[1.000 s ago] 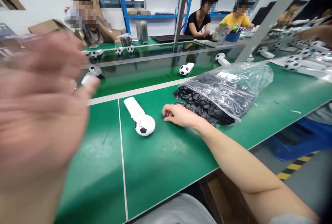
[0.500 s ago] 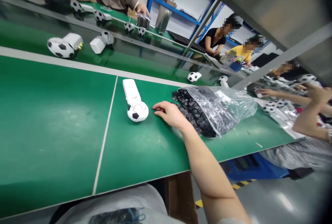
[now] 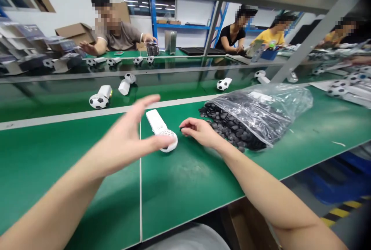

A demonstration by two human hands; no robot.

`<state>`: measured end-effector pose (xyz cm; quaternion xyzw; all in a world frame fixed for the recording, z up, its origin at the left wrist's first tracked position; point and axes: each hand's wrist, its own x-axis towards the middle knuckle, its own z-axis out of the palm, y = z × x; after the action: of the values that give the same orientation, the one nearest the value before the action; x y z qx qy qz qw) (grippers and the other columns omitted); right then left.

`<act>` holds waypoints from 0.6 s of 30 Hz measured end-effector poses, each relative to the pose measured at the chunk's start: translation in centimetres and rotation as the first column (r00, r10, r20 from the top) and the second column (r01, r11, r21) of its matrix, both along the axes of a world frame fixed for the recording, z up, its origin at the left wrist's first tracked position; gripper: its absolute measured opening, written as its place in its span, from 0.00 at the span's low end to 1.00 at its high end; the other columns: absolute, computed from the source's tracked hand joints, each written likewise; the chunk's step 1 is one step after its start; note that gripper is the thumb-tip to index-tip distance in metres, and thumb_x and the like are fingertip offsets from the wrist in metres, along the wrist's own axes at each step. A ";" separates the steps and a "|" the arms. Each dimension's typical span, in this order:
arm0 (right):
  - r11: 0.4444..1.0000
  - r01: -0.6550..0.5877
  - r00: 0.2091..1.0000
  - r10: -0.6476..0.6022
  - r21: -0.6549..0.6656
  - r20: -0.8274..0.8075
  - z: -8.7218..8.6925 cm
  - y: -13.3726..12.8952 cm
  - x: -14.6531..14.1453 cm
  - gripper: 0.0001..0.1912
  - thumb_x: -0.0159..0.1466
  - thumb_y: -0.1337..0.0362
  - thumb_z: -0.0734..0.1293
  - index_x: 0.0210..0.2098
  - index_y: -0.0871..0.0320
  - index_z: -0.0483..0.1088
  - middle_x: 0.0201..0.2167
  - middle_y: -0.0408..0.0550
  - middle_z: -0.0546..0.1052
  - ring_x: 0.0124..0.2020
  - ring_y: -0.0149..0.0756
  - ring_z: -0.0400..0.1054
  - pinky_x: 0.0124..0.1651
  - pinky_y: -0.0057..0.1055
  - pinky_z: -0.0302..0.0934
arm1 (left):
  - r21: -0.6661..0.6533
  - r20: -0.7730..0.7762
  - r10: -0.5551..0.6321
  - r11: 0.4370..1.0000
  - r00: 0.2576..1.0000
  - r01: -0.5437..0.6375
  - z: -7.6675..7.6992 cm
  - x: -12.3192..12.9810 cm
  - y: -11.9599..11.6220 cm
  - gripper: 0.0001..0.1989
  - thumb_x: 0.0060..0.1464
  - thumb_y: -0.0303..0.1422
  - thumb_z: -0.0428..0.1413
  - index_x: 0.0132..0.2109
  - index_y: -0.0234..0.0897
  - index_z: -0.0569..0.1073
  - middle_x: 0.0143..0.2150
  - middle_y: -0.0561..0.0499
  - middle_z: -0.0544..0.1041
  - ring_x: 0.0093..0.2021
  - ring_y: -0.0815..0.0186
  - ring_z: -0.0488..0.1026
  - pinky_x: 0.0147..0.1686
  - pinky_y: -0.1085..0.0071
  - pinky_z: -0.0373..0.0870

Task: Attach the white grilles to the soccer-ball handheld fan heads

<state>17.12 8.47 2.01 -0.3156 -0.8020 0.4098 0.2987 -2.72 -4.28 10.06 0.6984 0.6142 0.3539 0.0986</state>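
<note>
The left hand (image 3: 127, 134), fingers spread, is reaching for the football-shaped gadget (image 3: 161, 131) on the green bench (image 3: 188, 180), while the right hand (image 3: 199, 131) pinches something small beside the bag of black pieces (image 3: 255, 111); closing around the gadget looks next.

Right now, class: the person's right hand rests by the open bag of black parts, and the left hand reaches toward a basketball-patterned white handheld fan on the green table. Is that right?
One detail is wrong. The head view shows the handheld fan has a football pattern, not basketball. The right hand does rest by the bag of black parts, and the left hand reaches toward the fan on the green table.
</note>
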 end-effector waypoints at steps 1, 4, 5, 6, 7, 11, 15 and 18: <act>0.996 -0.058 0.997 0.055 -0.064 -0.058 0.2 -0.2 0.0 0.04 0.57 0.67 0.63 0.33 0.59 0.68 0.26 0.43 0.72 0.27 0.30 0.67 0.33 0.29 0.64 | -0.092 -0.025 -0.053 0.994 0.998 0.050 -1.0 0.8 1.0 0.42 0.38 0.50 0.58 0.60 0.44 0.54 0.61 0.45 0.57 0.60 0.52 0.54 0.55 0.55 0.57; 0.972 -0.216 0.965 0.197 -0.097 -0.172 0.7 -0.6 0.2 0.04 0.57 0.65 0.66 0.32 0.59 0.69 0.29 0.43 0.72 0.31 0.31 0.67 0.37 0.31 0.63 | -0.256 -0.101 -0.112 0.963 0.989 0.083 -5.0 2.4 3.8 0.42 0.34 0.48 0.60 0.57 0.36 0.59 0.62 0.37 0.53 0.62 0.46 0.45 0.56 0.47 0.50; 0.969 -0.238 0.959 0.224 -0.063 -0.173 0.8 -0.6 0.3 0.04 0.57 0.65 0.66 0.32 0.59 0.70 0.30 0.43 0.72 0.33 0.32 0.66 0.40 0.31 0.62 | -0.241 -0.107 -0.110 0.967 0.988 0.081 -6.2 2.6 4.5 0.38 0.36 0.46 0.60 0.54 0.35 0.62 0.62 0.37 0.54 0.63 0.46 0.43 0.57 0.47 0.49; 0.967 -0.252 0.956 0.244 -0.028 -0.163 0.9 -0.7 0.4 0.04 0.57 0.65 0.66 0.32 0.58 0.71 0.31 0.43 0.71 0.35 0.32 0.66 0.42 0.32 0.61 | -0.214 -0.098 -0.111 0.973 0.989 0.088 -7.1 2.6 5.0 0.33 0.37 0.43 0.60 0.52 0.35 0.63 0.61 0.39 0.56 0.63 0.47 0.42 0.57 0.48 0.48; 0.965 -0.264 0.954 0.261 0.003 -0.150 0.9 -0.7 0.4 0.04 0.57 0.65 0.67 0.31 0.58 0.71 0.32 0.43 0.70 0.36 0.33 0.66 0.44 0.33 0.60 | -0.188 -0.079 -0.126 0.976 0.989 0.109 -7.6 2.5 5.3 0.29 0.38 0.40 0.60 0.50 0.36 0.65 0.59 0.41 0.59 0.64 0.49 0.40 0.58 0.49 0.47; 0.945 -0.326 0.937 0.326 0.017 -0.127 0.4 -0.7 0.2 0.02 0.56 0.66 0.68 0.30 0.57 0.73 0.32 0.43 0.68 0.39 0.34 0.64 0.47 0.34 0.57 | -0.239 0.006 -0.341 0.912 0.940 0.332 -7.3 1.1 5.6 0.26 0.40 0.34 0.59 0.49 0.42 0.64 0.58 0.49 0.62 0.65 0.56 0.36 0.60 0.54 0.46; 0.956 -0.291 0.939 0.279 -0.032 -0.203 -0.6 -0.8 -0.5 0.03 0.54 0.65 0.70 0.29 0.56 0.73 0.32 0.42 0.65 0.39 0.33 0.63 0.48 0.35 0.56 | -0.272 0.008 -0.406 0.879 0.914 0.393 -6.4 0.4 5.8 0.26 0.40 0.32 0.58 0.49 0.45 0.64 0.61 0.51 0.58 0.65 0.58 0.36 0.60 0.57 0.45; 0.962 -0.262 0.934 0.233 -0.074 -0.270 -1.2 -0.9 -1.1 0.06 0.51 0.62 0.71 0.26 0.57 0.72 0.32 0.42 0.64 0.38 0.33 0.62 0.45 0.34 0.57 | -0.257 0.003 -0.372 0.897 0.928 0.360 -6.6 0.6 5.9 0.24 0.40 0.34 0.59 0.48 0.44 0.65 0.60 0.49 0.59 0.65 0.57 0.37 0.59 0.56 0.48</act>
<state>15.98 7.53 0.79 -0.1716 -0.7659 0.5250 0.3291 -2.08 1.59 3.44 0.7910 0.5140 0.2317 0.2376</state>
